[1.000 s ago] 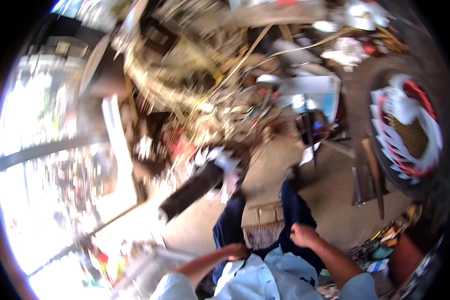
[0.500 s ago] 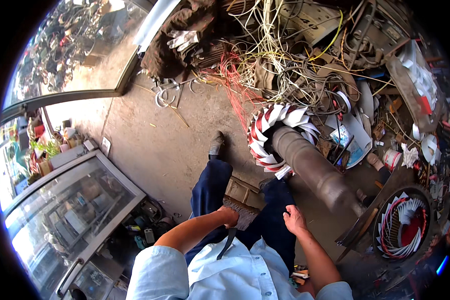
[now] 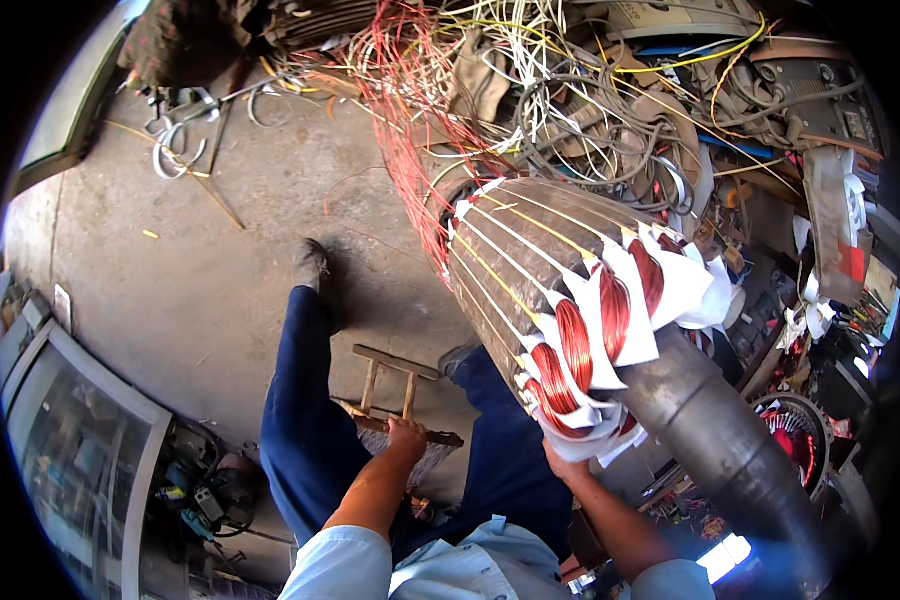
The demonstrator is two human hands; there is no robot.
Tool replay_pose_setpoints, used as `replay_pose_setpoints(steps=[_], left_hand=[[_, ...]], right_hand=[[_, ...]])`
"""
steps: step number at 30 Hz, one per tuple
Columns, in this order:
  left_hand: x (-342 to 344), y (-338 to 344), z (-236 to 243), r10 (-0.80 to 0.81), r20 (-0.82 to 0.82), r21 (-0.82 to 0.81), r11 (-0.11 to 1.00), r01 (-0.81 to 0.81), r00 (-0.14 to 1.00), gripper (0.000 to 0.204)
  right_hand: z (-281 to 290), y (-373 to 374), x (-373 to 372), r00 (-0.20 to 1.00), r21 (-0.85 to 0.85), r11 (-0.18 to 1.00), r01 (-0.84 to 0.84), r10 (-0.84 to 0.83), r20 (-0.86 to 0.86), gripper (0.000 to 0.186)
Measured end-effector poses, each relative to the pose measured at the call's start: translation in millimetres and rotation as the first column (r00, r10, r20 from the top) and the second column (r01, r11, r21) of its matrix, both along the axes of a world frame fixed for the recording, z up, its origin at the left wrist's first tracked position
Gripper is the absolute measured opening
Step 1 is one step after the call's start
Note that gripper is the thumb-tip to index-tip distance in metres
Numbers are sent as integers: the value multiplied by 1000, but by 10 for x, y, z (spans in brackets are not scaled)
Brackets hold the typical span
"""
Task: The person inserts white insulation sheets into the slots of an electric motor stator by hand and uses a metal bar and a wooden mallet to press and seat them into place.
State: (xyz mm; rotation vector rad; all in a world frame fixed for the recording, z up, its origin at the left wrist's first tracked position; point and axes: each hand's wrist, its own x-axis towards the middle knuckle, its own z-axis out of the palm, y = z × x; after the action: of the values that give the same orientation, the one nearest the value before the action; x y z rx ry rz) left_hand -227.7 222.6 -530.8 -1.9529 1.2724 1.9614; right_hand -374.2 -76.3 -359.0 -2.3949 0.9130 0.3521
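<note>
A small wooden stool (image 3: pixel 369 379) is between my legs, tilted, with its crosspieces and legs showing. My left hand (image 3: pixel 406 441) is closed on the edge of its seat. On my right lies a large wound motor rotor (image 3: pixel 515 265), a slotted cylinder on a thick grey shaft (image 3: pixel 710 410). Red-brown copper coils (image 3: pixel 574 345) and white insulating paper flaps (image 3: pixel 625 335) bulge from its near end. My right hand (image 3: pixel 564 466) is at the underside of that end, beside the paper; its fingers are mostly hidden.
Red wires (image 3: pixel 400 130) trail from the rotor's far end into a heap of tangled cables (image 3: pixel 560 110). A glass-fronted cabinet (image 3: pixel 90 440) stands at left. Another wound ring (image 3: pixel 795 440) sits at right, near scattered scrap. White loops (image 3: pixel 175 150) lie on the concrete floor.
My view has shifted toward the rotor, which now looks closer and shows its slotted side. My right hand has come to the coil end. My left hand stays on the stool.
</note>
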Motion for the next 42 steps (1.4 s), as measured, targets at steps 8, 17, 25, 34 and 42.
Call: replay_pose_setpoints(steps=[8,17,25,34,42], left_hand=[[180,-335,-586,-199,-354,263,916,302,914,35],[1773,-1779,-194,-602,-598,-151,733,663,530,41],[1932,-1918,-1128,-242,-348,209,922,327,906,55],[2538,-1839,-227,-280,167,-678,664,316,945,36],[3015,-1468,2142,412,33,-964,255,-80,910,20]], right_hand=[[-10,-506,532,933,-8,934,358,-358,-45,41],[-455,-900,911,829,-61,844,534,-508,233,43],[-491,-772,1210,844,-448,718,533,-408,348,43],[-385,-440,1207,847,-576,646,500,-225,482,34],[522,68,1624,482,-312,836,452,65,874,26]])
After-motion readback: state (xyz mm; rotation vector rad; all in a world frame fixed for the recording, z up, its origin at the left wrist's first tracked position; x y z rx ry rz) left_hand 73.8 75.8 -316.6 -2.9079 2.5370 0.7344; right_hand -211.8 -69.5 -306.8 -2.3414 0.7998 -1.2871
